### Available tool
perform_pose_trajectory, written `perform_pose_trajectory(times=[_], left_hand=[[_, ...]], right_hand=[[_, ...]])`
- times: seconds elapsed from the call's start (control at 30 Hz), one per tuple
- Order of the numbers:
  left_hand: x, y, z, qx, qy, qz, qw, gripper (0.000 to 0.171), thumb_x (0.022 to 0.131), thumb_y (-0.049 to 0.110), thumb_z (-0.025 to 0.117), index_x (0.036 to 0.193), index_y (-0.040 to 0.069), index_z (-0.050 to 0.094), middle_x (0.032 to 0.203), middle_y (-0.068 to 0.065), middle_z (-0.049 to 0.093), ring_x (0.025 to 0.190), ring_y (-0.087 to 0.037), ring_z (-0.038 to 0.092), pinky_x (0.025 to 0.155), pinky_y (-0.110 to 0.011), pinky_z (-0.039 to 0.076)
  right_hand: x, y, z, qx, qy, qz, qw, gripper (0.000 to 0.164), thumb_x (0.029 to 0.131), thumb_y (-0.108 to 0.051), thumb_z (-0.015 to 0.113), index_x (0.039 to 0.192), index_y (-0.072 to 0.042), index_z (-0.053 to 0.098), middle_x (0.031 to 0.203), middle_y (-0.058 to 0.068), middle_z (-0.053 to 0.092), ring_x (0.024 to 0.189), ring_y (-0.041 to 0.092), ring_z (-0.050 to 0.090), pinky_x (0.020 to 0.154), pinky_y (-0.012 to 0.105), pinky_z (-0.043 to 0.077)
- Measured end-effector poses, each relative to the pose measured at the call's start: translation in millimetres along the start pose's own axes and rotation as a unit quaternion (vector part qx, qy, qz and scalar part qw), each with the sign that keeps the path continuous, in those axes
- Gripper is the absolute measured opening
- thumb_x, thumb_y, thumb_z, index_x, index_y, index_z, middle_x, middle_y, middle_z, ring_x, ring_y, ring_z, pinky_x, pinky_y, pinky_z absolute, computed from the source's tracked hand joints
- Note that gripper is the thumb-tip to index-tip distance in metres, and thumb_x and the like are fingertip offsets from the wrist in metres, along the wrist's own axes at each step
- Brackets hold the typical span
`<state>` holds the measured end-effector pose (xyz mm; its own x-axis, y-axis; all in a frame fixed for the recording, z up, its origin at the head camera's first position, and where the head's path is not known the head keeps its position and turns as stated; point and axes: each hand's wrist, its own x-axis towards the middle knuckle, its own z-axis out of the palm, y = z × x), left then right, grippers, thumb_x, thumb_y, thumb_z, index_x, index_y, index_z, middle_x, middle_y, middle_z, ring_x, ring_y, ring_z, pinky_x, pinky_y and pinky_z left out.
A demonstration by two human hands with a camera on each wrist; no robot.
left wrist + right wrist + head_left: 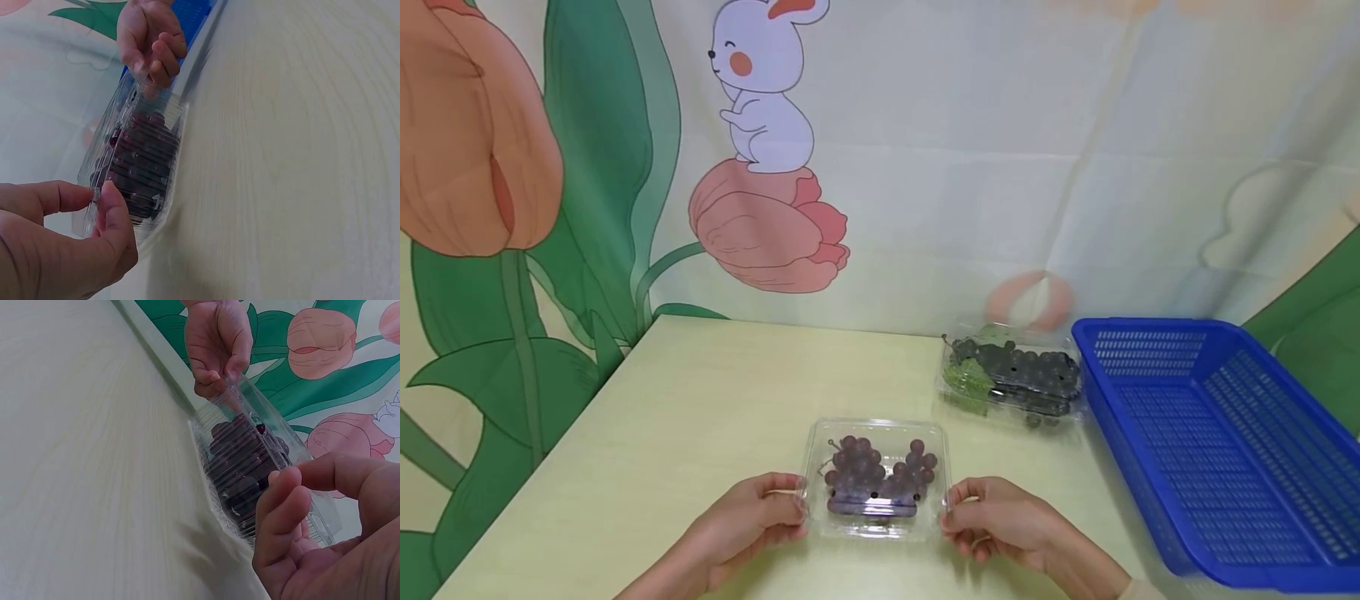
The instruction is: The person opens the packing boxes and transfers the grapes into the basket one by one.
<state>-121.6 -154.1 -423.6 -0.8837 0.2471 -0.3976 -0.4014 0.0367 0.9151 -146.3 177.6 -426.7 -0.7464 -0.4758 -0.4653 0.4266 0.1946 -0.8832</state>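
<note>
A pale cloth (940,217) hung behind the table (700,400), with faint creases crossing it. Its print showed a large orange tulip (475,133) at the far left beside tall green leaves (602,108), and a white rabbit (772,133) perched on a pink tulip (760,233) that leaned sideways. More green (1322,292) filled the cloth's right edge. The tabletop was light yellow with fine wood grain, its far edge against the cloth. The light was soft.
</note>
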Motion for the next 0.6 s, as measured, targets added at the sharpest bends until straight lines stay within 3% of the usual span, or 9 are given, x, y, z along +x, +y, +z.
perform_pose_trajectory(times=[0.37,0.6], left_hand=[[-4.1,0.4,-3.5,0.009,-0.024,-0.017,0.9995,0.055,0.094,-0.005,0.062,0.141,-0.017,0.036,0.105,-0.016,0.056,0.085,-0.023,0.064,0.083,-0.035,0.059],[-7.9,-0.7,-5.3,0.017,-0.037,-0.012,0.9991,0.053,0.092,-0.009,0.062,0.137,-0.018,0.035,0.095,-0.012,0.057,0.084,-0.021,0.062,0.081,-0.034,0.059]], right_hand=[[-3.6,1.8,1.8,-0.019,-0.012,0.000,1.000,0.022,0.084,-0.009,0.073,0.099,-0.006,0.056,0.079,0.006,0.070,0.060,0.011,0.059,0.052,0.021,0.045],[-5.1,3.8,4.3,-0.022,-0.026,0.000,0.999,0.024,0.083,-0.007,0.073,0.100,-0.005,0.056,0.079,0.007,0.070,0.060,0.011,0.061,0.052,0.020,0.045]])
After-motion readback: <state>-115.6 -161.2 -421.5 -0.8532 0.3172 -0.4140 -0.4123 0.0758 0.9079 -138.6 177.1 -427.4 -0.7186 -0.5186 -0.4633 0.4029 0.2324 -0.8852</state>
